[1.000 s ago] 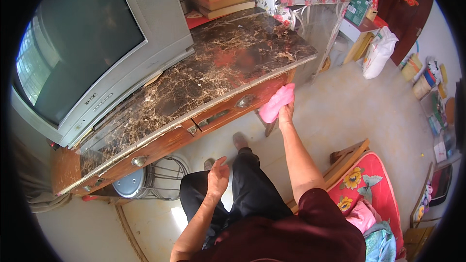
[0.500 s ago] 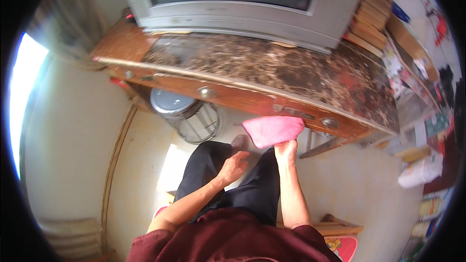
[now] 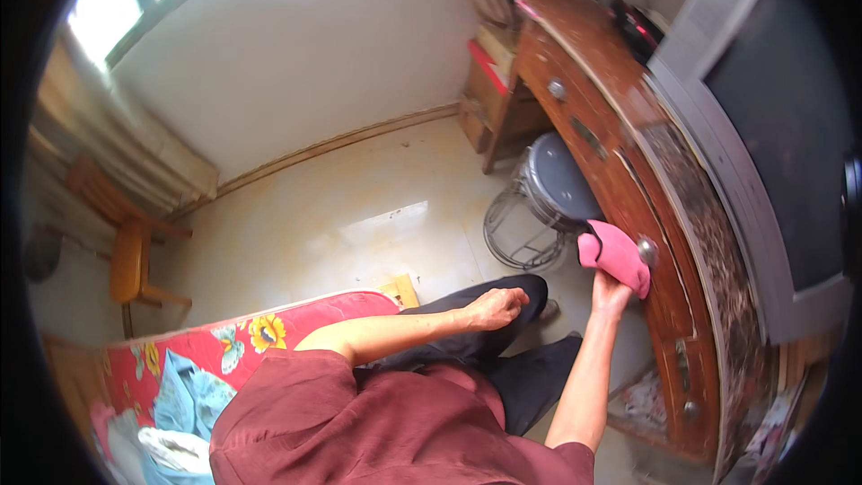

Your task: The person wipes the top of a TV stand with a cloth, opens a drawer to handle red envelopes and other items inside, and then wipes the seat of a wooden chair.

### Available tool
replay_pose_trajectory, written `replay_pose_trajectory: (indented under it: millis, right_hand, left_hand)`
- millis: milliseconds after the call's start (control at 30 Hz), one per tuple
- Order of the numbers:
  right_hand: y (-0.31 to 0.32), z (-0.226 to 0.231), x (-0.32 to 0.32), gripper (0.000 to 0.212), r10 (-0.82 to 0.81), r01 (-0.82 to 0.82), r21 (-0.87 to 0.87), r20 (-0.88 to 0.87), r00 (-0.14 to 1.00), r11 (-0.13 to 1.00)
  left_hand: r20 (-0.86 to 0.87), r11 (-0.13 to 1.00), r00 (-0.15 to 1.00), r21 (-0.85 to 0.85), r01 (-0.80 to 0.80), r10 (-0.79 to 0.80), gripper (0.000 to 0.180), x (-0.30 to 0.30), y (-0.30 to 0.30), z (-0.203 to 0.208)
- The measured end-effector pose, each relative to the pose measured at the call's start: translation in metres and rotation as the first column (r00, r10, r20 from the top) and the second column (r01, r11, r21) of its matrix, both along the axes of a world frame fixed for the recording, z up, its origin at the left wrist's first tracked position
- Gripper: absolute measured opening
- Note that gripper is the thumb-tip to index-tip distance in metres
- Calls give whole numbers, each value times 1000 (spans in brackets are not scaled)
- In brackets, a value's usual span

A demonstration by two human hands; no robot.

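My right hand (image 3: 611, 295) grips a folded pink cloth (image 3: 615, 254) with a dark edge. The cloth is up against the front of a brown wooden desk (image 3: 597, 130), beside a round metal knob (image 3: 647, 251), and covers part of the drawer front. Over my dark trousers, my left hand (image 3: 496, 308) hangs with its fingers loosely curled in, and nothing shows in it.
A grey television (image 3: 718, 157) stands on the desk. Partly beneath the desk is a round stool (image 3: 557, 181) with wire legs. Behind me lies a red flowered bed (image 3: 332, 308) with crumpled blue cloth (image 3: 184, 400). A wooden chair (image 3: 133, 256) stands by the curtain (image 3: 135, 135).
My view has swung left, bringing the bed, chair and window into sight. My right hand has carried the pink cloth leftward along the desk front to a knob. My left hand's fingers look more curled.
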State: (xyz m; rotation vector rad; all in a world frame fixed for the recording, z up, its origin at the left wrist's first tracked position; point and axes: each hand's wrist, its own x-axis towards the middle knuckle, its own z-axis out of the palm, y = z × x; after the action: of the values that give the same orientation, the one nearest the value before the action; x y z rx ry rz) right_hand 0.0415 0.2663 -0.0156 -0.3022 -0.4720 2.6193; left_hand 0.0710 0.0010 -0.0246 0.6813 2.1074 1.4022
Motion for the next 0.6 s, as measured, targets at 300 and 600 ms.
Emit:
replay_pose_trajectory:
  millis: [300,600]
  right_hand:
    - [-112,55,-16,54,467,-585,446,354,810,677]
    - [-222,72,-39,38,844,-852,76,116,523,518]
  left_hand:
    - [525,909,816,172,-380,242,36,-37,-79,-5]
    - [778,417,620,599,-683,-101,63,-62,-140,46]
